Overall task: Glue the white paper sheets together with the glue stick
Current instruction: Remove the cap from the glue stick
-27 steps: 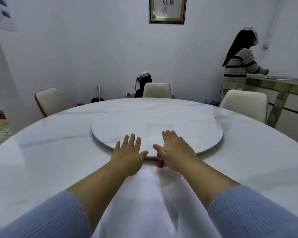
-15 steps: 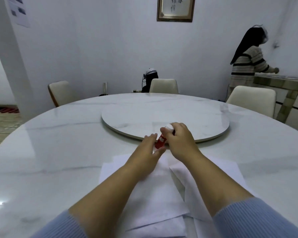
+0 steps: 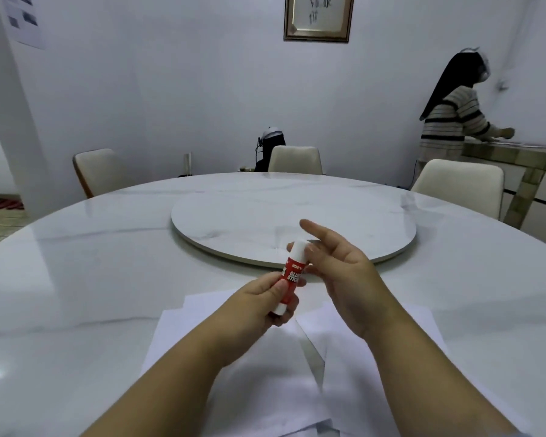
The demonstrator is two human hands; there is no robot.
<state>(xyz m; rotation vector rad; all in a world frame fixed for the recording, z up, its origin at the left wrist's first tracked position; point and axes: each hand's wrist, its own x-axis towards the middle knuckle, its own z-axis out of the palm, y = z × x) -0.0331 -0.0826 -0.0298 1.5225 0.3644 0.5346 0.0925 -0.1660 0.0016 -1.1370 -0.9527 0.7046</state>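
Observation:
A red glue stick with a white cap and a white base is held tilted above the table. My left hand grips its lower red body. My right hand is beside the capped top, thumb and fingers touching the white cap, index finger pointing up. Several white paper sheets lie overlapping on the table under my forearms, partly hidden by them.
The round white marble table carries a raised turntable just beyond my hands. Three cream chairs stand around the far side. A person stands at a side counter at the right wall.
My hands went from flat near the turntable to lifting the glue stick. It passed into my left hand, and my right hand moved to the cap. The view tilted down.

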